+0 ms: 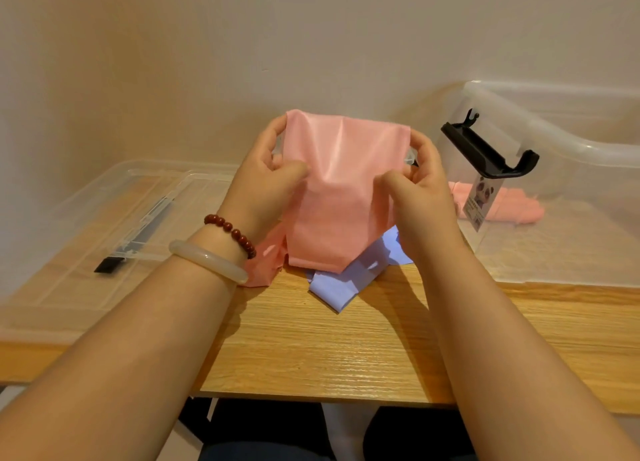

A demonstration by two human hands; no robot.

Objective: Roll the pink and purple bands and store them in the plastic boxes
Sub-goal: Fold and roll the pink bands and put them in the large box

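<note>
Pink band (pixel 341 190) is held spread above the middle of the table (pixel 346 349), with its lower end draping onto the top. The left hand (pixel 266 187) pinches its left edge and the right hand (pixel 420 190) pinches its right edge. The hands are apart, with the band's width between them.

Purple band (pixel 341 287) lies crumpled beneath it, one end pointing toward the near edge. Open wood runs along the near edge.

- Right end: open plastic box (pixel 554 135) holding rolled pink bands (pixel 512 204), with a black handle (pixel 485 152) on the side facing the hands.
- Left end: clear lid (pixel 114 225) lying flat.
- Far edge: a wall (pixel 311 45) borders it.
</note>
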